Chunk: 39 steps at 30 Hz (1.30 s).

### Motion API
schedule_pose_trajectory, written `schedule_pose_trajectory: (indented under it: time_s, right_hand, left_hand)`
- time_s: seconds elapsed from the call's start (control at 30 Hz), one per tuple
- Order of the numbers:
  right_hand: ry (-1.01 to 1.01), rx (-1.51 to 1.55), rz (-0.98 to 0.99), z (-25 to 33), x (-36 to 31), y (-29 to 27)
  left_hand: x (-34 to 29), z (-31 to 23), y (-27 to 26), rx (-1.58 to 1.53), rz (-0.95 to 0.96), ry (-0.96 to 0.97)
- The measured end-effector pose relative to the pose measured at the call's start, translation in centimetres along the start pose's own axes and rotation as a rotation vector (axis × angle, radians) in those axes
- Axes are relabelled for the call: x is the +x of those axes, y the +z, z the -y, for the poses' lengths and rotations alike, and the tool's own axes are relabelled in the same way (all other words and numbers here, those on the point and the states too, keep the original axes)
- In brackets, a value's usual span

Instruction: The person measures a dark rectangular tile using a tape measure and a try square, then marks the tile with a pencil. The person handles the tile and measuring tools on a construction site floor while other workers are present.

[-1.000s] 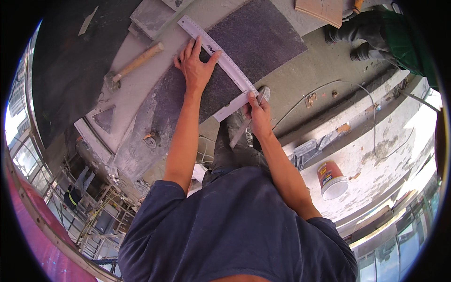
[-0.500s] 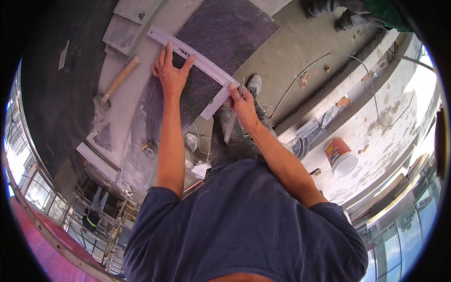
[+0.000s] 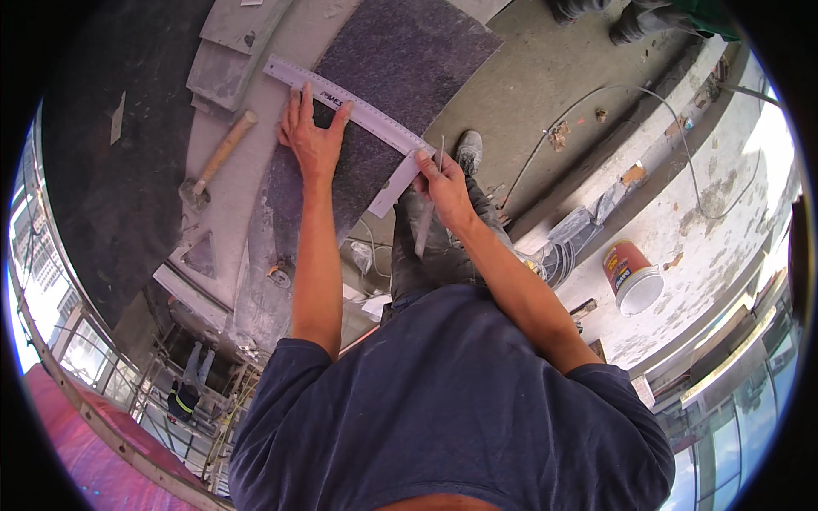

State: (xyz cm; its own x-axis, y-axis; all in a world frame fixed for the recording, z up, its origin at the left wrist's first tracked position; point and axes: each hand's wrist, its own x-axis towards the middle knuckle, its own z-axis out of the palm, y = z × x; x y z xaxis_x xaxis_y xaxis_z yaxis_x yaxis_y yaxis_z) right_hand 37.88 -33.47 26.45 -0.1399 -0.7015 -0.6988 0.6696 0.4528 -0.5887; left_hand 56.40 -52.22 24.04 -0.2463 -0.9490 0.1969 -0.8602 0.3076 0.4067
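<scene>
A white L-shaped carpenter's square (image 3: 372, 121) with ruler markings lies across a dark grey stone slab (image 3: 409, 55). Its long arm slants from upper left to lower right, and the short arm sticks out past the slab's near edge. Fingers spread, my left hand (image 3: 314, 143) rests its fingertips on the near edge of the long arm, left of its middle. At the square's corner, my right hand (image 3: 447, 192) is closed, its thumb on the corner. A thin flat metal strip (image 3: 423, 228) passes through that hand, its lower end hanging over my trousers.
A wooden-handled hammer (image 3: 227, 152) lies left of the slab, near stacked stone offcuts (image 3: 223, 72). A red and white bucket (image 3: 632, 277) stands at right, with a cable (image 3: 545, 140) looping over the floor. Another person's boots (image 3: 626, 25) show at upper right, another person (image 3: 186, 393) at lower left.
The whole view has shifted slightly. Both hands keep their places on the square, and the metal strip stays in my right hand.
</scene>
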Motion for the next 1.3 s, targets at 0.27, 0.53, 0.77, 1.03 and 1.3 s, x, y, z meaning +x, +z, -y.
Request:
schedule_pose_trajectory:
  time_s: [0.27, 0.53, 0.77, 1.03, 1.3]
  right_hand:
    - [0.019, -0.005, -0.011, -0.2, 0.2, -0.3]
    - [0.037, -0.002, -0.003, -0.4, 0.5, -0.5]
    - [0.012, -0.027, 0.009, -0.4, 0.3, -0.6]
    - [-0.012, -0.058, -0.007, -0.4, 0.2, -0.4]
    - [-0.122, -0.111, -0.115, 3.9, 2.0, -2.7]
  left_hand:
    - [0.1, -0.1, 0.0, 0.008, 0.023, -0.017]
    - [0.2, -0.7, -0.5, 0.009, 0.035, -0.03]
    - [0.2, -1.2, -0.7, 0.074, 0.019, -0.018]
    - [0.2, -0.7, -0.4, 0.069, 0.022, -0.031]
    - [2.3, -4.8, 1.1, 0.065, 0.143, -0.04]
